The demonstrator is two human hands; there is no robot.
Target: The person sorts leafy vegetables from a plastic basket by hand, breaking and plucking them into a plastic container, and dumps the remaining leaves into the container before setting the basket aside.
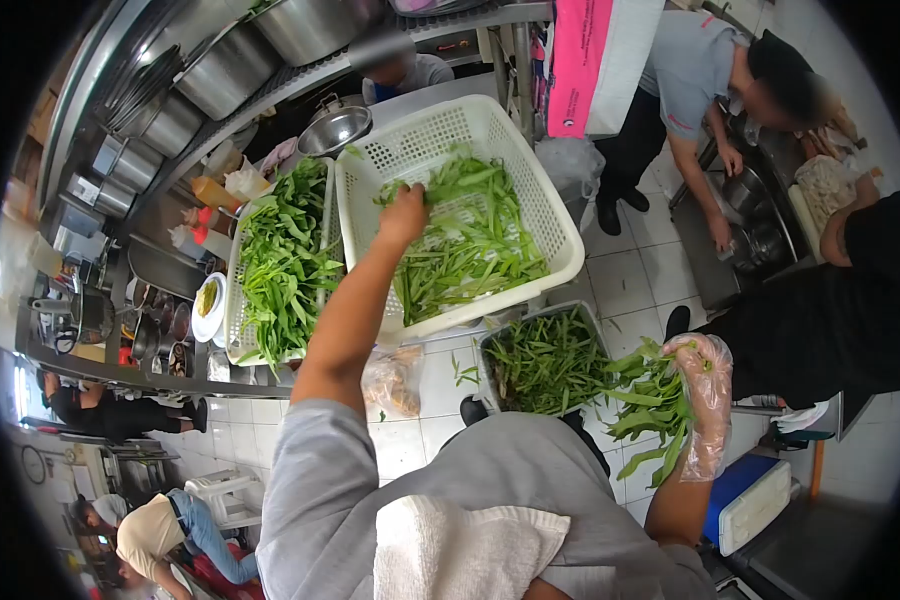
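Observation:
My left hand (405,213) reaches into a large white perforated basket (560,235), its bare fingers curled on long-leaved greens that look like water spinach (470,250). The fingertips are partly hidden among the leaves. Off to the right, my right hand (707,375) wears a clear plastic glove and is closed around a bunch of water spinach (650,410), whose leaves hang down. Below the basket, on the floor side, a dark tub (542,405) is filled with more cut greens. A second, narrower white basket (235,330) at the left is heaped with leafy stems (285,265).
A steel bowl (335,131) stands behind the baskets, under a shelf of pots (228,72). Co-workers stand at the right by a sink (760,215). A plastic bag (393,380) and a blue-and-white cooler (750,505) are near me. A white towel (460,550) hangs at my chest.

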